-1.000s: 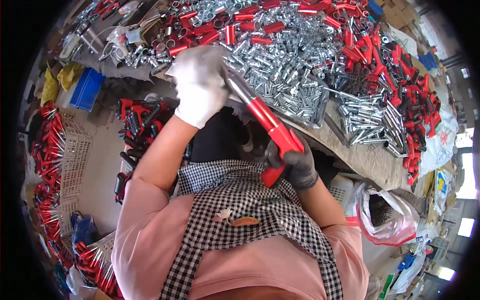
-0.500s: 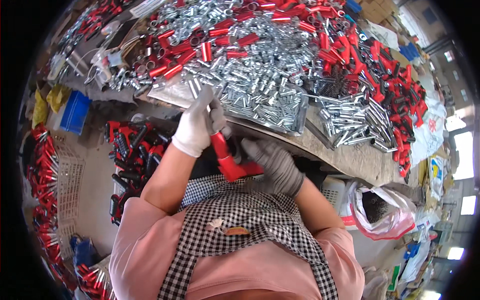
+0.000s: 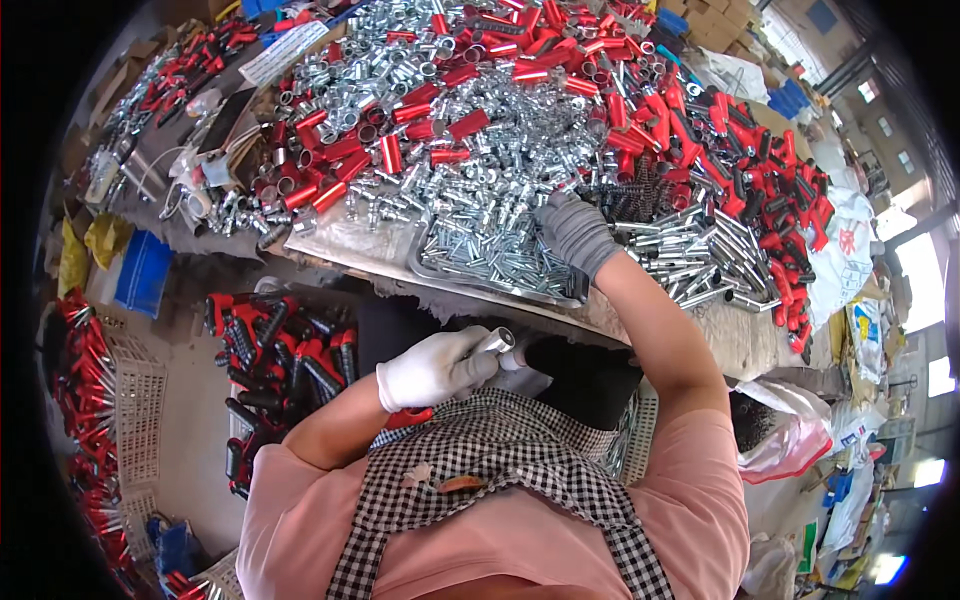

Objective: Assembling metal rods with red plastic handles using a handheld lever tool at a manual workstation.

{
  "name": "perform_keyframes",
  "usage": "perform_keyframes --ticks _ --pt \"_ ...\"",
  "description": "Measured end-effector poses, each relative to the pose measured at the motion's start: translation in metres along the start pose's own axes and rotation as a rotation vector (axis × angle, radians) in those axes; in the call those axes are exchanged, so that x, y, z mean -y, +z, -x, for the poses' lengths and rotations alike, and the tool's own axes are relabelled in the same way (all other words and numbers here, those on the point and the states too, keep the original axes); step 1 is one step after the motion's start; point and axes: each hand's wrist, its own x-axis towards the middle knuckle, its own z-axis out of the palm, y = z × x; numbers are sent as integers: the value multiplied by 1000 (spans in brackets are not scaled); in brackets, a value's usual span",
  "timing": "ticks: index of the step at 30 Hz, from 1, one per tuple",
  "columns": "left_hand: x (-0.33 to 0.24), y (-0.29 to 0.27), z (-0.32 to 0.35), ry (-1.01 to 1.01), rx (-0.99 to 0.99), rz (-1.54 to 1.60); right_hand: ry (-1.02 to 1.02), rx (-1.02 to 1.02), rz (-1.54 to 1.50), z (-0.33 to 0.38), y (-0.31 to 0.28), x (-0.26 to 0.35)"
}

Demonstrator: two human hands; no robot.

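My left hand [image 3: 435,370], in a white glove, is closed around a red angled tool body [image 3: 408,418] close to my apron. Its shiny round metal end [image 3: 501,340] pokes out by my thumb, and a little red shows beneath the palm. Most of it is hidden by the glove. My right hand [image 3: 578,235], gloved in grey, reaches over the bench to the loose metal fittings [image 3: 500,170], just past a metal tray [image 3: 490,288] of small pins. Its fingers are bent together among the fittings; what lies between them is hidden.
Red sleeves [image 3: 390,153] lie among the fittings. At right are metal tubes [image 3: 700,255] and red-and-black tool bodies [image 3: 740,130]. Below left, a heap of red and black handles [image 3: 275,345] stands near a plastic crate [image 3: 138,400]. A white-and-pink sack [image 3: 790,430] is at lower right.
My right hand has left the red tool body and moved up to the fittings on the bench. My left hand has come down toward my apron, still gripping the tool body, now turned.
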Motion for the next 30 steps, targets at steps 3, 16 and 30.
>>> perform_keyframes --ticks 3,16,30 --pt "-15 -1 3 24 -76 -69 217 -512 -570 16 -1 -1" --pt "8 -7 -14 228 -100 -261 -220 -161 -1271 79 -72 97" --pt "-13 -14 -21 157 -60 -223 378 373 145 88 -46 -28"
